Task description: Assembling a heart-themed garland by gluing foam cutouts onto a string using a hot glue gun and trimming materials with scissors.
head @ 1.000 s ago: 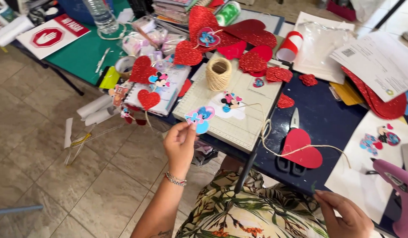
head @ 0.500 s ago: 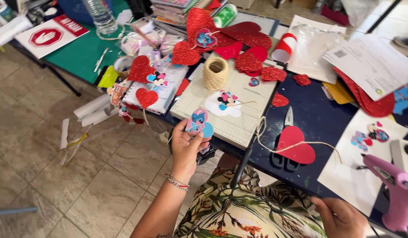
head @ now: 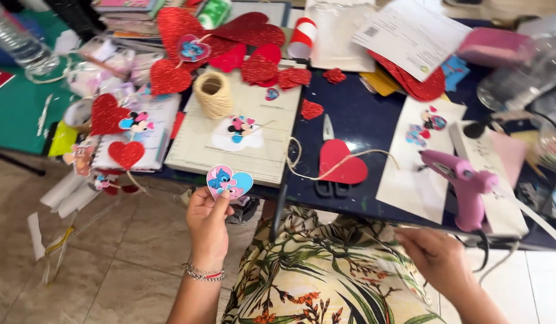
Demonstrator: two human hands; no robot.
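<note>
A small heart-shaped cartoon sticker, pink and blue, is pinched by its lower edge between thumb and fingertips of the left hand. The hand is raised upright, palm toward the wearer, with bracelets seen at the wrist. The sticker is held just in front of the near edge of a ruled cutting board. On that board a spool of twine and a cartoon mouse cutout are seen.

The right hand is held low over the lap, fingers loosely curled; whether anything is pinched cannot be told. Just above it, a pink glue gun is stood on white paper. A red heart with string across it is laid on the dark table, over scissors.
</note>
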